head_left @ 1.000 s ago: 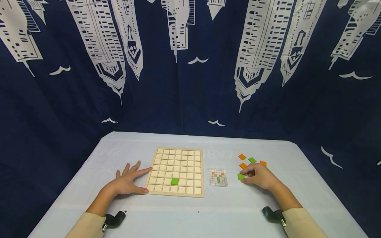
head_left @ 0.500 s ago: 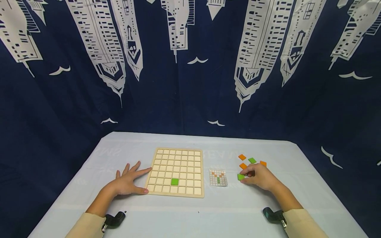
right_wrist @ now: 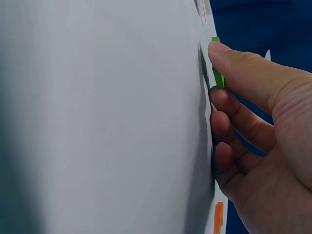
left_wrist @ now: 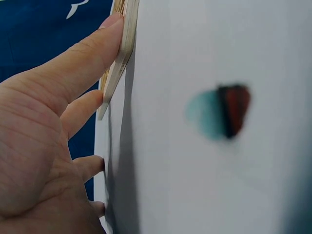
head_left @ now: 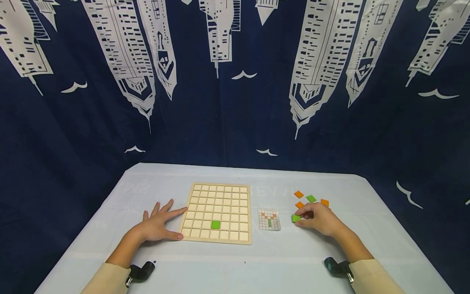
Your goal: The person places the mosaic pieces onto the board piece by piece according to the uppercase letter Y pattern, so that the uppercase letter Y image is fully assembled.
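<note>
A light wooden grid board (head_left: 226,208) lies on the table, with one green tile (head_left: 215,225) seated in a low cell near its middle. My left hand (head_left: 158,224) is spread at the board's left side, thumb and index fingertip touching its edge; the left wrist view shows the thumb (left_wrist: 97,46) against the rim. Over on the right, my right hand (head_left: 319,218) pinches another green tile (head_left: 295,219) between thumb and forefinger. From the right wrist view that tile (right_wrist: 220,80) looks tilted and just off the surface. A small printed pattern card (head_left: 269,219) lies between board and right hand.
Beyond the right hand lie several loose tiles: a green one (head_left: 311,198) and orange ones, including an orange tile (head_left: 299,194) at the back and another orange tile (head_left: 324,202) partly behind the hand. A dark blue patterned curtain (head_left: 235,122) hangs behind the white table (head_left: 205,269).
The right hand has shifted very slightly left with the green tile, which now looks a little tilted. My left hand and the board stay where they were.
</note>
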Demonstrator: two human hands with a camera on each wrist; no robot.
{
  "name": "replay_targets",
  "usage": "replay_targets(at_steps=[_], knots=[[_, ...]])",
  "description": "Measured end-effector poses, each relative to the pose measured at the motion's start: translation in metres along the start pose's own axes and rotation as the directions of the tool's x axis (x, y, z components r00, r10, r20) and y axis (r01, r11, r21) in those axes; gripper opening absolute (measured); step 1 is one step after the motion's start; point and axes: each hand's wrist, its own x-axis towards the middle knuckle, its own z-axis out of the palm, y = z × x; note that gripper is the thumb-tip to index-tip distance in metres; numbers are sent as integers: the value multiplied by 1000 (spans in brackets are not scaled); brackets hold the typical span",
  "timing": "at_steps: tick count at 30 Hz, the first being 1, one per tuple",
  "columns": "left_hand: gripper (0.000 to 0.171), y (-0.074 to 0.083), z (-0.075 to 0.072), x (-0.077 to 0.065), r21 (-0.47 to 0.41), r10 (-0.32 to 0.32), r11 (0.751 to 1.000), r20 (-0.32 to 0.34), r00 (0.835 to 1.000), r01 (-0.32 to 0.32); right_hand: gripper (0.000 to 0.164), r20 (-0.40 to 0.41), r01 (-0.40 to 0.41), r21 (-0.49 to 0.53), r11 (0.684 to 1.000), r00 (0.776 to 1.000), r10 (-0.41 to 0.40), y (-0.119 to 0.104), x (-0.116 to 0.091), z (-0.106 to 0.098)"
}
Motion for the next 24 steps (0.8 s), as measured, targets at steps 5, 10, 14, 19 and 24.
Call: replay_targets(at_steps=[5,10,14,19,24], knots=[[99,1,-1,0,2,-5,1000,1,1000,5,24,-3,16,21,1000,1000,-16,-1,0,0],[99,2,-1,0,3,-9,1000,2,1000,9,25,-8,38,33,999,999,-37,0,0,-1],[99,2,-1,0,2,-7,1000,2,1000,7,25,-29,42,23,999,999,-42,0,0,0],[99,2,-1,-1,-4,3,1000,3,1000,-3,27,-43,35,10,999,998,-35,-3,-1,2],[99,1,-1,-1,-10,7,1000,2,1000,-7,27,-53,45,10,999,998,-45,-5,-2,3]])
